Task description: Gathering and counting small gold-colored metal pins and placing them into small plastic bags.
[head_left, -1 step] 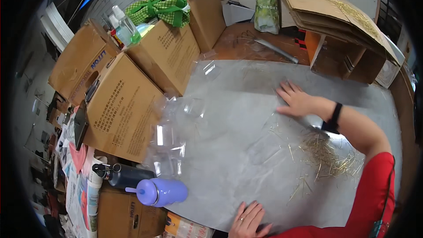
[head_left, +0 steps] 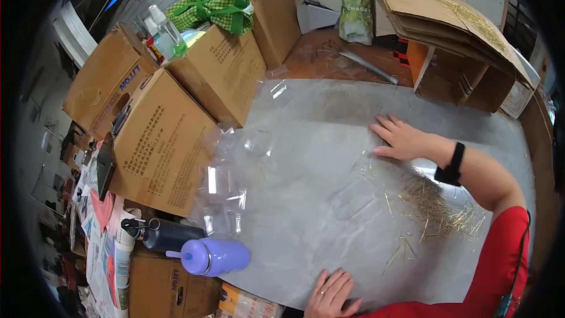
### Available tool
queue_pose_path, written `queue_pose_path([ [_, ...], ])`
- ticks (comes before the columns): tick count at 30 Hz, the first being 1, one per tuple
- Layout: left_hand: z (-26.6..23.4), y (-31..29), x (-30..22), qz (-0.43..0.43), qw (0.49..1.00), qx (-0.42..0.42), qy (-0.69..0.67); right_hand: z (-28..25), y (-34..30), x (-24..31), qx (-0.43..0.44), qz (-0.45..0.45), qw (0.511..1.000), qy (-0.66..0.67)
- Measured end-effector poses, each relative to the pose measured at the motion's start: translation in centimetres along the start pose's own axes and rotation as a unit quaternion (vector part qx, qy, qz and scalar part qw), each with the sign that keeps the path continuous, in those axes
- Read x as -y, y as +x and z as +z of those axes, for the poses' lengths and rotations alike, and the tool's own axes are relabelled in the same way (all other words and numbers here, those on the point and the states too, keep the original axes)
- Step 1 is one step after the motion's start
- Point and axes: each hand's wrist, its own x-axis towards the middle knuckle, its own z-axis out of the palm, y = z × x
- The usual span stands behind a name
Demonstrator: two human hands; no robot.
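My right hand (head_left: 401, 140) lies palm down on the far part of a grey sheet-covered tabletop (head_left: 294, 200), its fingers spread and nothing in them. A black band circles that wrist. Just nearer than my right forearm is a loose pile of thin gold-coloured wire-like pieces (head_left: 438, 209), with several strays scattered beside it. My left hand (head_left: 332, 294), wearing a ring, rests at the table's near edge with its fingers stretched out on the surface, holding nothing.
Clear plastic pieces (head_left: 220, 182) line the left side. A purple bottle (head_left: 223, 257) and a dark bottle (head_left: 170, 235) lie near them. Cardboard boxes (head_left: 162, 147) stand at left. A cardboard shelf (head_left: 459, 76), a long metal tool (head_left: 371, 68) and a green bag (head_left: 356, 12) are at the back.
My right hand has slid slightly nearer and to the right across the sheet. My left hand stays where it was.
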Motion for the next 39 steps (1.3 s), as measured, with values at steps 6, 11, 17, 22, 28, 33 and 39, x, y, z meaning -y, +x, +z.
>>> queue_pose_path([
  [6,-0.4,0.8,-0.5,-0.018,1.0,-0.019,-0.002,-5.3,3.4,3.5,-0.01,-0.038,0.998,0.043],
  [11,0.5,0.5,-0.6,-0.012,0.999,-0.028,0.014,-2.9,13.3,2.3,-0.126,-0.039,0.99,0.041],
  [17,0.7,0.3,-0.6,-0.034,0.999,-0.028,0.005,-0.9,12.5,0.7,-0.01,-0.037,0.999,0.017],
  [22,0.3,0.2,-0.5,0.006,0.999,-0.044,0.015,2.1,-0.4,0.6,-0.041,-0.103,0.993,-0.043],
  [28,0.0,0.4,-0.5,0.025,1.0,0.002,0.006,1.7,-7.2,2.4,-0.065,-0.213,0.962,0.156],
  [33,0.7,0.7,-0.9,0.047,0.998,-0.036,0.033,0.3,-3.1,-5.1,-0.155,0.141,0.974,0.088],
  [39,0.8,0.2,-0.5,0.05,0.997,-0.047,0.021,1.0,3.3,-8.2,-0.118,0.275,0.952,0.069],
])
